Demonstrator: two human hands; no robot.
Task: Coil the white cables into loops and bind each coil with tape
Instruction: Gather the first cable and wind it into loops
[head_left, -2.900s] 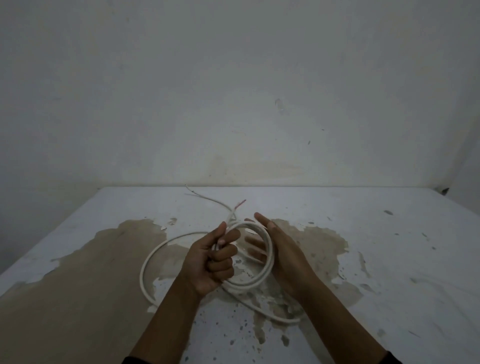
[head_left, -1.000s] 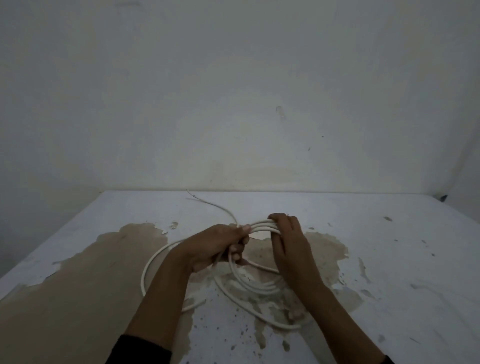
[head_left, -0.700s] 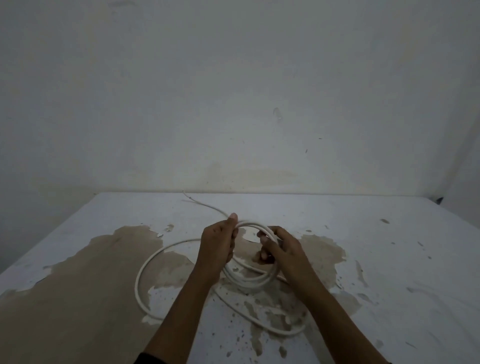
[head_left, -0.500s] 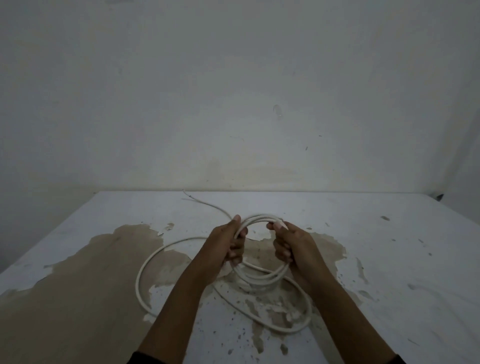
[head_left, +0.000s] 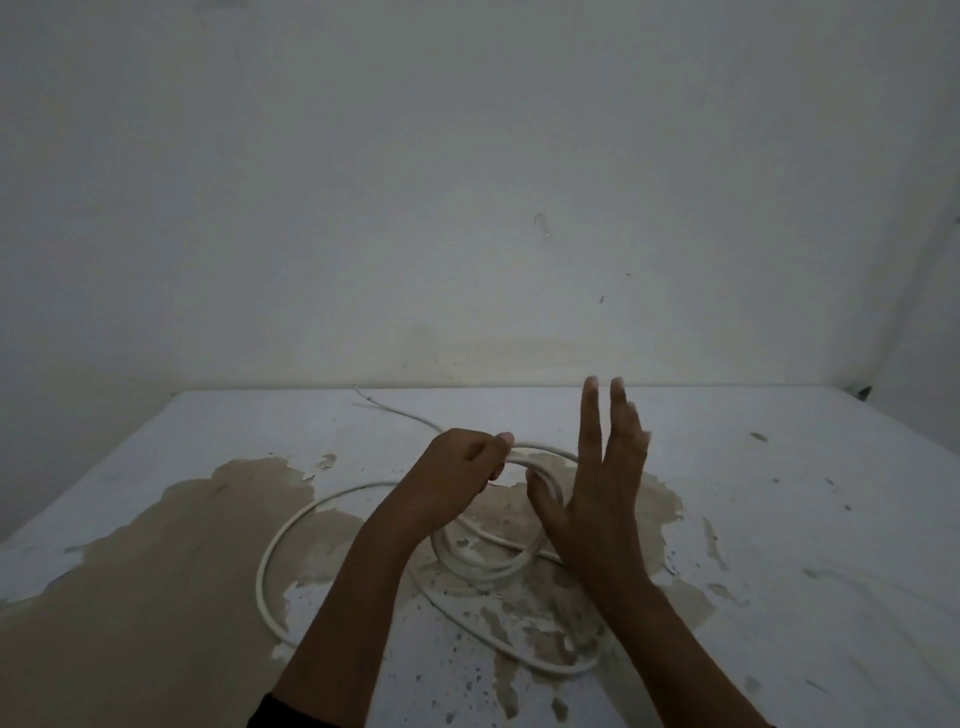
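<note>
A white cable (head_left: 483, 569) lies partly coiled on the table. My left hand (head_left: 454, 480) is closed around the top of a small coil of several loops, holding it a little above the surface. My right hand (head_left: 602, 499) is beside the coil's right edge with its fingers spread and pointing up; the thumb touches the loops but does not grip them. A wide loose loop (head_left: 270, 561) of the same cable rests flat to the left. A thin free end (head_left: 387, 408) trails toward the table's back edge. No tape is visible.
The table (head_left: 779, 519) is white with peeled paint, and a large brown bare patch (head_left: 135, 597) covers its left front. A grey wall (head_left: 467, 208) stands right behind the table's far edge.
My right hand let go of the coil's right side and opened with fingers raised. My left hand kept its hold on the coil's top. The coil stayed in place.
</note>
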